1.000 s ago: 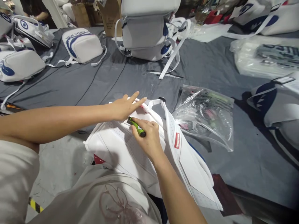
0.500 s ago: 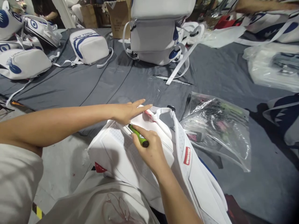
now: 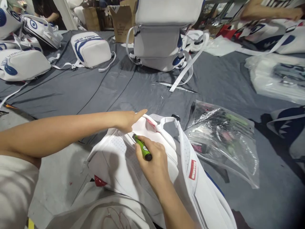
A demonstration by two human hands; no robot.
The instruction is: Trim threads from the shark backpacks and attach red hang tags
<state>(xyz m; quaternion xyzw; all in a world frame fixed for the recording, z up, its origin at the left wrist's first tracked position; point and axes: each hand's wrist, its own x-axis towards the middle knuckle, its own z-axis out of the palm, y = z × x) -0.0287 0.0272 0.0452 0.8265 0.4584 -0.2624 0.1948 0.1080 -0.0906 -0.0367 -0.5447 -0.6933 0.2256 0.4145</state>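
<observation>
The left hand (image 3: 126, 120) has curled from flat, pressing the white backpack (image 3: 147, 152); right hand (image 3: 152, 162) fingers grip a green pen (image 3: 142, 148).

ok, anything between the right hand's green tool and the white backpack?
Nothing visible. The right hand holds the green tool with its tip at the backpack; the left hand presses the top beside it.
</observation>
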